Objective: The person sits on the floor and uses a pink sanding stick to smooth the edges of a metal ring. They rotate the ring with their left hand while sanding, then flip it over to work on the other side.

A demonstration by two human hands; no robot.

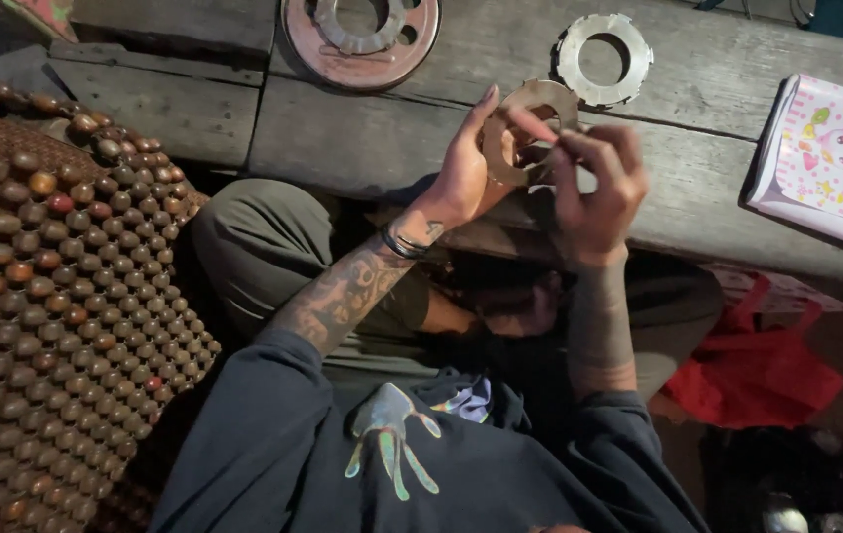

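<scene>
A grey weathered wooden plank counter (362,148) carries a rusty red round metal disc (360,39) and a pale notched steel ring (604,57). Above its near edge, the left hand (461,173) and right hand (594,188) both pinch 1 tan flat friction ring (525,133).

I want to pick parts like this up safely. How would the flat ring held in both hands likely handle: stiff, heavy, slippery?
The ring looks like metal, so probably stiff and heavy for its size. The left hand and right hand pinch its thin edges; lying flat on the wooden bench, it probably won't roll.
</scene>
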